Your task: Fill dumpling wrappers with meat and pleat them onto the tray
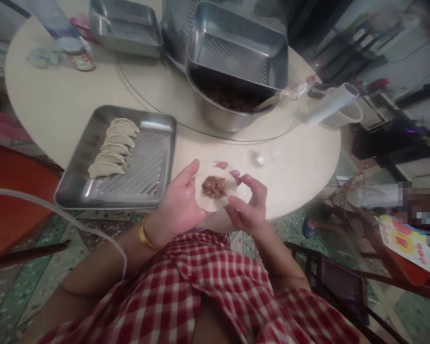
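Note:
A round, pale dumpling wrapper (199, 196) lies flat across the fingers of my left hand (182, 200), which supports it from below with the thumb raised. At its centre sits a mound of brown minced filling (214, 187). My right hand (250, 203) is at the wrapper's right edge, thumb and fingertips against the rim. To the left, a metal tray (170, 157) holds a column of several folded dumplings (109, 157). Beyond my hands stands a steel bowl (218, 119) of dark filling (232, 99), partly covered by a rectangular metal pan (236, 52).
Another metal pan (129, 33) and a jar (80, 57) stand at the back left of the round table (57, 91). A small white object (259, 159) lies right of centre. A paper roll (333, 102) and white basket (347, 114) occupy the right edge.

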Motion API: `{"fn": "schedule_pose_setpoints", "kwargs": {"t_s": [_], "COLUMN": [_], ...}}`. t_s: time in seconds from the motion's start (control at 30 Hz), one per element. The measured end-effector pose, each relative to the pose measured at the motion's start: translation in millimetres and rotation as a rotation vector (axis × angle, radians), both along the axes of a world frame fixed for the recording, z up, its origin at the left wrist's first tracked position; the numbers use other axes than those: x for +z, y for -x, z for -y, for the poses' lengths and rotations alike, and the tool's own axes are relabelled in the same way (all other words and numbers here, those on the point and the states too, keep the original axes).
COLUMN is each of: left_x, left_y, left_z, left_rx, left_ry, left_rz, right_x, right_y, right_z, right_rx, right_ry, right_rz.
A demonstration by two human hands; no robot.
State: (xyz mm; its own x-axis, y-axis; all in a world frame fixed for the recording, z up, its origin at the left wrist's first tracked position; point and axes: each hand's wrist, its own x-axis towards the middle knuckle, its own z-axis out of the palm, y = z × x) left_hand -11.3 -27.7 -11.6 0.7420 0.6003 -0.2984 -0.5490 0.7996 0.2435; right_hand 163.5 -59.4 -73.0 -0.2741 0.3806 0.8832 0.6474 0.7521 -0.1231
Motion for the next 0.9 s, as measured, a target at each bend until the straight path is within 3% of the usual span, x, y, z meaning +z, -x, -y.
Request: {"fn": "schedule_pose_setpoints", "kwargs": {"t_s": [0.33, 0.5, 0.7, 0.9], "left_x": [-3.5, -9.2, -17.2, -15.2], "left_y": [-6.0, -9.1, -7.7, -4.3], "left_z": [0.2, 3.8, 9.5, 13.3], "left_rx": [0.012, 0.066, 0.028, -0.003], "left_ry": [-0.008, -0.107, -0.217, -0.338], "left_rz": [-0.089, -0.155, -0.220, -0.297], "right_x": [2.2, -1.9, 6.8, 13.6], "right_y": [8.7, 12.9, 15.1, 16.3], "right_z": [0.7, -0.8, 3.5, 12.2], "right_rx": [-0.174, -0.150, -0.106, -0.136], "right_ry": [-0.218, -0.257, -0.127, 0.070], "right_rz": [0.100, 0.095, 0.009, -0.032]}}
